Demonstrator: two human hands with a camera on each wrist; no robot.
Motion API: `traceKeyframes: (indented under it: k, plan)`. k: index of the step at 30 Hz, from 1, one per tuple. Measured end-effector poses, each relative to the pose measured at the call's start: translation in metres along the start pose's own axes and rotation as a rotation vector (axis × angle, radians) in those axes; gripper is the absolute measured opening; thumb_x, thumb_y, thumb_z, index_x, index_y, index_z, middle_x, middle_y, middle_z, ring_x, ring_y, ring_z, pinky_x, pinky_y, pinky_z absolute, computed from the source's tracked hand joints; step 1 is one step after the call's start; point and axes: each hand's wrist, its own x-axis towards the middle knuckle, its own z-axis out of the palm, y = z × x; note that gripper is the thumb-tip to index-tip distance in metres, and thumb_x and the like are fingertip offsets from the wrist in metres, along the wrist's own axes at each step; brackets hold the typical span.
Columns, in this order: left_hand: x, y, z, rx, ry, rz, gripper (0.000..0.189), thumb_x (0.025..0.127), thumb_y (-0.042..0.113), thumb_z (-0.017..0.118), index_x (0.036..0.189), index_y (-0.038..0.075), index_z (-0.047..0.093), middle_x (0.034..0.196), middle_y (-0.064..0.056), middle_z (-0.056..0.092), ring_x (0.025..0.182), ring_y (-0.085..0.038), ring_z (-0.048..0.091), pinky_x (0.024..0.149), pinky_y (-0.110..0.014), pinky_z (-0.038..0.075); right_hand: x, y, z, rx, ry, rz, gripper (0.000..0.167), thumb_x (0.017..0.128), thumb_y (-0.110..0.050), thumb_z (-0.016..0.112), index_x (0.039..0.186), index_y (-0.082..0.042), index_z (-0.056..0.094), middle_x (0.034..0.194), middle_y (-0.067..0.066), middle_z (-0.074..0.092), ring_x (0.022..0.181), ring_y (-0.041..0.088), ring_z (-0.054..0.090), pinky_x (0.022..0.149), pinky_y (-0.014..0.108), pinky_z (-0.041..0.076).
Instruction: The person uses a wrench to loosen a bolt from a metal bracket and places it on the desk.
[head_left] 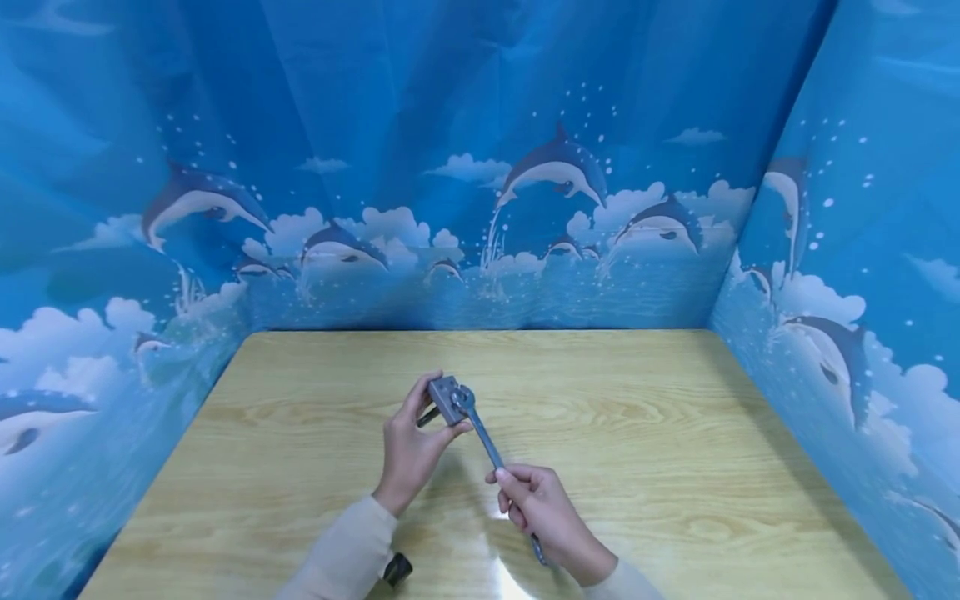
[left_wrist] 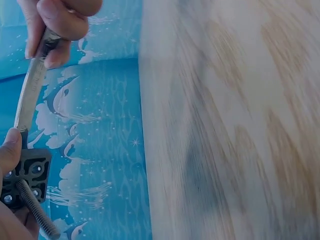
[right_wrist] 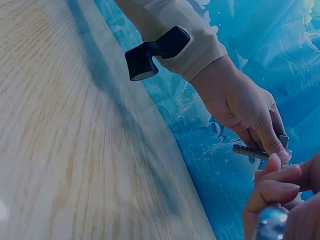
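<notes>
My left hand (head_left: 408, 457) grips a small grey square metal plate (head_left: 442, 397) by its edges, raised above the table. From the plate's underside a threaded bolt (left_wrist: 39, 212) sticks out, and small round holes or fasteners show near its corners in the left wrist view. My right hand (head_left: 546, 510) holds a long steel wrench (head_left: 486, 437) by the handle. The wrench's head (head_left: 464, 398) lies at the plate's upper face; whether it sits round a bolt head or nut there is too small to tell. In the right wrist view, the wrench's shiny near end (right_wrist: 271, 222) pokes out below the fingers.
A light wood-grain table (head_left: 637, 417) lies under both hands. Blue curtains (head_left: 420, 125) printed with dolphins and clouds stand along its back and sides. A black device (right_wrist: 142, 62) is fixed at the left sleeve's cuff.
</notes>
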Motion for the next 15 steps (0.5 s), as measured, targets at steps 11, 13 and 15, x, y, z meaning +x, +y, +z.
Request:
traceKeyframes:
  k: [11, 13, 15]
  plan:
    - [0.002, 0.007, -0.002, -0.032, -0.063, -0.05, 0.078, 0.06, 0.003, 0.087, 0.131, 0.008, 0.055, 0.124, -0.017, 0.063, 0.109, -0.03, 0.064, 0.092, -0.035, 0.055, 0.0, 0.004, -0.001, -0.005, -0.024, 0.016, 0.042, 0.099, -0.023, 0.052, 0.114, 0.016, 0.054, 0.065, -0.004, 0.053, 0.045, 0.001, 0.036, 0.037, 0.01, 0.025]
    - [0.001, 0.004, -0.003, -0.033, -0.068, -0.059, 0.079, 0.059, 0.007, 0.088, 0.131, 0.011, 0.056, 0.123, -0.013, 0.064, 0.108, -0.027, 0.065, 0.092, -0.032, 0.055, -0.001, 0.006, -0.001, -0.002, -0.032, 0.024, 0.041, 0.1, -0.023, 0.051, 0.115, 0.015, 0.054, 0.064, -0.004, 0.051, 0.045, 0.001, 0.035, 0.037, 0.011, 0.025]
    - [-0.001, 0.002, -0.004, -0.029, -0.074, -0.058, 0.079, 0.058, 0.01, 0.089, 0.131, 0.014, 0.056, 0.123, -0.01, 0.064, 0.107, -0.024, 0.065, 0.092, -0.03, 0.055, -0.001, 0.008, -0.001, 0.004, -0.039, 0.034, 0.041, 0.1, -0.023, 0.051, 0.115, 0.014, 0.054, 0.063, -0.005, 0.05, 0.045, 0.002, 0.035, 0.037, 0.011, 0.025]
